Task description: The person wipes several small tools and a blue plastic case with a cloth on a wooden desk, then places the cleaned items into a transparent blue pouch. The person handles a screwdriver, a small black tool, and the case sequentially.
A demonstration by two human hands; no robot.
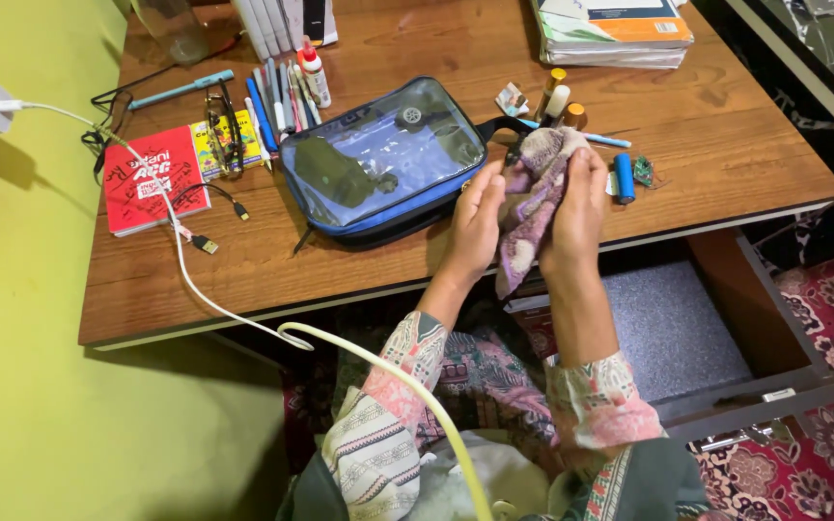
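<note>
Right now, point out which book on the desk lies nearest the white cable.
The red booklet at the desk's left: the white cable crosses its corner. The book stack sits far off at the top right.

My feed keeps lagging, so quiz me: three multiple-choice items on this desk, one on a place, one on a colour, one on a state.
1. Where does the clear pouch with blue trim lie?
A. left of the hands
B. in the drawer
C. on the books

2. What colour is the booklet under the white cable?
A. green
B. red
C. black

3. How is the drawer under the desk?
A. shut
B. taken out
C. pulled open

Answers:
1 A, it lies flat on the desk beside the left hand.
2 B, its cover is red.
3 C, its grey floor shows below the right hand, which with the left holds a patterned cloth.
</note>
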